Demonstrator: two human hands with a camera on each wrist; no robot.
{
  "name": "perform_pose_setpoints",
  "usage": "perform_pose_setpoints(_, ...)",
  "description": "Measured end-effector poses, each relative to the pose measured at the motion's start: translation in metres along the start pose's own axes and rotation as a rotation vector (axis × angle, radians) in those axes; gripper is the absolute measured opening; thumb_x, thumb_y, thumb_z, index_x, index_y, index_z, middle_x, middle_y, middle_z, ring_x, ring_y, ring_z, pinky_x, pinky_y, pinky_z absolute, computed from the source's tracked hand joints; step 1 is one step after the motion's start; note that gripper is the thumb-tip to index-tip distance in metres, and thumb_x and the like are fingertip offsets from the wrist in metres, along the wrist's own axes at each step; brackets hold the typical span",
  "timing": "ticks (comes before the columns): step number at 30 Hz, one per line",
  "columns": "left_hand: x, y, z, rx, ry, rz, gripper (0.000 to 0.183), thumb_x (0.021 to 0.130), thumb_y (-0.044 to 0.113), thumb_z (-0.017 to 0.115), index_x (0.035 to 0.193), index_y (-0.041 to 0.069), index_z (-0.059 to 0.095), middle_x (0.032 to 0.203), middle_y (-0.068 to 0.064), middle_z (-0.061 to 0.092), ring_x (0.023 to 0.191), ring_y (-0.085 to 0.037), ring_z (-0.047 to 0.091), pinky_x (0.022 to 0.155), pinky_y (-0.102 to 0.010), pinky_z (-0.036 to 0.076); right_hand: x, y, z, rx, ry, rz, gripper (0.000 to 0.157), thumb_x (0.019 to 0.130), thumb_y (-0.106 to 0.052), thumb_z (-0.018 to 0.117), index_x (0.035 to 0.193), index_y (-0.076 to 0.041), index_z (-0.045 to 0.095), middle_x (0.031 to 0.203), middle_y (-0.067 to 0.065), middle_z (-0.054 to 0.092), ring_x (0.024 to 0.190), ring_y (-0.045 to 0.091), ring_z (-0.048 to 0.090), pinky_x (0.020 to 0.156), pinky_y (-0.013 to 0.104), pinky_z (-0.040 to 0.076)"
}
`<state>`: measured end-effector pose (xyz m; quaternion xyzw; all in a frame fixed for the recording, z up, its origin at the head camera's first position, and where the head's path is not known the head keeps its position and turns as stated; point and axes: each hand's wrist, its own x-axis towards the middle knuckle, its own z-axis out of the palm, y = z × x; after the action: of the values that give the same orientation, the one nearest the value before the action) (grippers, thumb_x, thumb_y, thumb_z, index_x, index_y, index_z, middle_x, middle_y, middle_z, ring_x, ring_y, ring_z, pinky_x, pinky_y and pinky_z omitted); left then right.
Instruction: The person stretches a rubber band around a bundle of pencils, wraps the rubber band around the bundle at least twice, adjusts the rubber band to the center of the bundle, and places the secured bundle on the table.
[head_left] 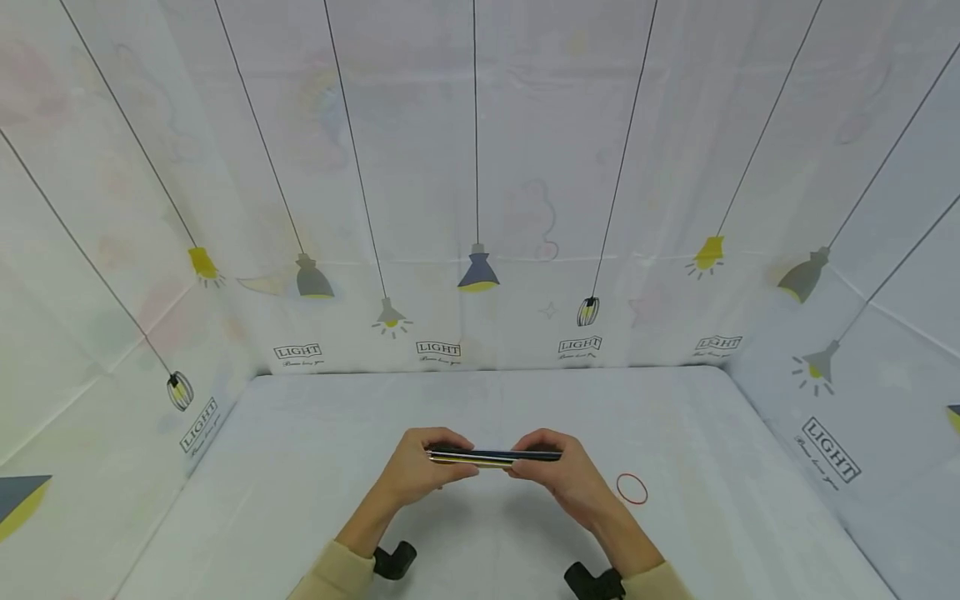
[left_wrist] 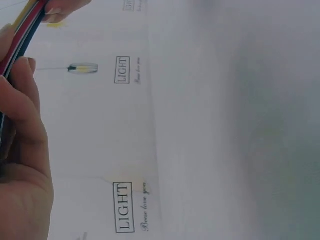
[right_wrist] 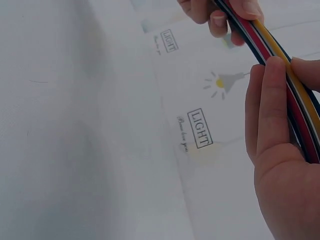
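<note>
A bundle of slim, pencil-like sticks lies crosswise between my two hands, above the white table. Black, yellow, red and white stripes run along the sticks in the right wrist view. My left hand grips the left end, thumb in front and fingers behind. At the other end my right hand holds the bundle in the same way, its fingertips pressed along the side. The palms hide parts of both ends. A thin red ring like a rubber band rests on the table, right of my right hand.
The white-covered table reaches back to a fabric wall printed with hanging lamps and LIGHT labels. More of this fabric stands at the left and right sides. Black camera mounts sit at both wrists.
</note>
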<state>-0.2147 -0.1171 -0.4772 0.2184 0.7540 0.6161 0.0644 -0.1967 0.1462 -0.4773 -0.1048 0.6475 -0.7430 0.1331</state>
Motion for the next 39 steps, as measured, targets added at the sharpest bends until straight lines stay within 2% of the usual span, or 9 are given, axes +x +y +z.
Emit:
perform_pose_setpoints(3,-0.001,-0.0024,0.0005,-0.039,-0.018,0.005,0.027,0.081,0.013,0.088,0.104,0.008,0.075,0.086,-0.007,0.073,0.054,-0.015,0.057,0.047,-0.03,0.049,0.0,0.0001,0.0024,-0.006,-0.001,-0.005,0.028,0.084,-0.004,0.08,0.107,0.003,0.066,0.105,0.016,0.066,0.1,0.029,0.067,0.092,0.039,0.056)
perform_pose_setpoints(6,-0.0015,-0.0032,0.0018,-0.086,-0.038,0.037,0.026,0.082,0.011,0.086,0.104,0.007,0.074,0.088,-0.007,0.072,0.051,-0.015,0.054,0.045,-0.035,0.048,0.0,0.0011,0.0031,0.017,0.001,-0.001,0.027,0.084,-0.003,0.079,0.107,0.005,0.065,0.106,0.017,0.065,0.101,0.03,0.067,0.093,0.04,0.056)
perform_pose_setpoints(10,-0.0013,-0.0037,0.0046,-0.125,-0.049,0.069,0.025,0.082,0.01,0.086,0.104,0.006,0.074,0.092,-0.008,0.071,0.056,-0.014,0.057,0.047,-0.034,0.049,-0.0003,0.0032,0.002,0.053,0.014,0.012,0.025,0.085,0.001,0.077,0.106,0.005,0.064,0.105,0.018,0.065,0.101,0.031,0.068,0.094,0.042,0.055)
perform_pose_setpoints(19,-0.0032,-0.0068,0.0074,-0.105,-0.012,0.027,0.024,0.081,0.012,0.087,0.102,0.006,0.076,0.09,-0.011,0.071,0.057,-0.013,0.055,0.05,-0.027,0.047,-0.002,0.0051,-0.0012,0.052,-0.023,0.035,0.026,0.085,0.001,0.077,0.107,0.005,0.063,0.107,0.018,0.066,0.102,0.031,0.067,0.095,0.042,0.055)
perform_pose_setpoints(26,-0.004,-0.0049,0.0076,-0.138,-0.012,0.056,0.021,0.084,0.011,0.085,0.102,0.004,0.077,0.084,-0.009,0.068,0.054,-0.013,0.052,0.046,-0.03,0.044,-0.0026,0.0026,0.0002,0.094,-0.044,0.02,0.023,0.088,-0.001,0.075,0.106,0.005,0.063,0.107,0.016,0.065,0.103,0.03,0.069,0.096,0.042,0.054)
perform_pose_setpoints(30,-0.0038,-0.0055,0.0087,-0.151,-0.009,0.086,0.019,0.085,0.009,0.083,0.101,0.003,0.076,0.086,-0.007,0.068,0.054,-0.013,0.052,0.045,-0.03,0.045,-0.0027,0.0013,0.0016,0.12,-0.036,0.026,0.022,0.091,-0.006,0.076,0.105,0.005,0.063,0.107,0.016,0.064,0.102,0.029,0.07,0.095,0.041,0.055)
perform_pose_setpoints(39,-0.0056,-0.0068,0.0088,-0.147,-0.006,0.119,0.012,0.088,0.01,0.081,0.098,0.005,0.079,0.099,-0.01,0.069,0.061,-0.014,0.057,0.049,-0.028,0.05,-0.0004,-0.0005,0.0066,0.119,0.035,0.053,0.025,0.087,-0.007,0.08,0.102,0.007,0.065,0.103,0.016,0.066,0.096,0.027,0.071,0.089,0.038,0.058)
